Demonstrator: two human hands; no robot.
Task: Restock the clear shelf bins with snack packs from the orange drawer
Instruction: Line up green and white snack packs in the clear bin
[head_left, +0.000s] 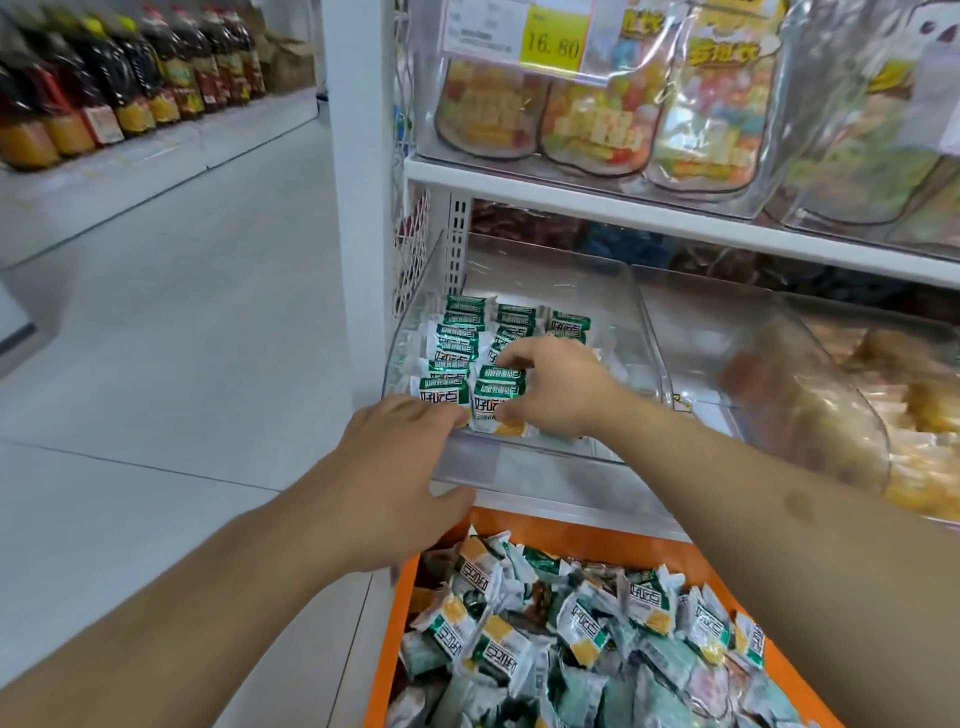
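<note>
Retail shop, grocery aisle. White shelving (649, 213) carried clear bins (519, 457) of wrapped snacks. A yellow price tag (553, 44) reading 16.80 hung on an upper bin. Across the pale tiled floor (182, 338), rows of bottled oil (130, 78) lined a low shelf. An orange drawer (597, 540) held loose stock.

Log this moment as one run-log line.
stage: placing packs | right hand: grips pack in bin | left hand: on bin front edge, grip unclear | drawer: open, full of packs
</note>
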